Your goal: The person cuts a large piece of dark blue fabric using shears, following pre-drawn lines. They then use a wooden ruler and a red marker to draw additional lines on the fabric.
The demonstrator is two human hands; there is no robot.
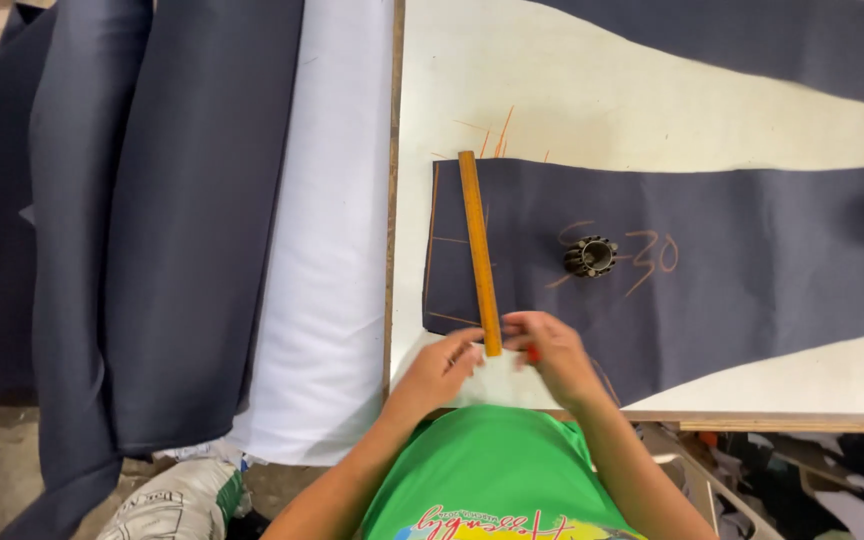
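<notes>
Overhead view of a cutting surface (572, 90) of pale board. A dark navy fabric panel (752, 290) lies flat on it, marked with orange chalk lines and chalk figures. A wooden ruler (478, 245) lies lengthwise across the panel's left end, running from the panel's far edge to its near edge. The left hand (444, 366) rests at the near end of the ruler, fingers curled and touching a piece of white paper or cloth (492, 385) that lies on the surface under the ruler's tip. The right hand (550, 352) sits just beside it, fingers closed narrowly on a small orange-red piece of chalk (533, 352), close to the ruler's end. A dark ribbed metal weight (591, 256) stands on the panel, well apart from both hands. A second navy panel (752, 40) lies at the far edge. To the left, rolls of dark fabric (152, 220) and white fabric (327, 240) lie alongside the surface.
</notes>
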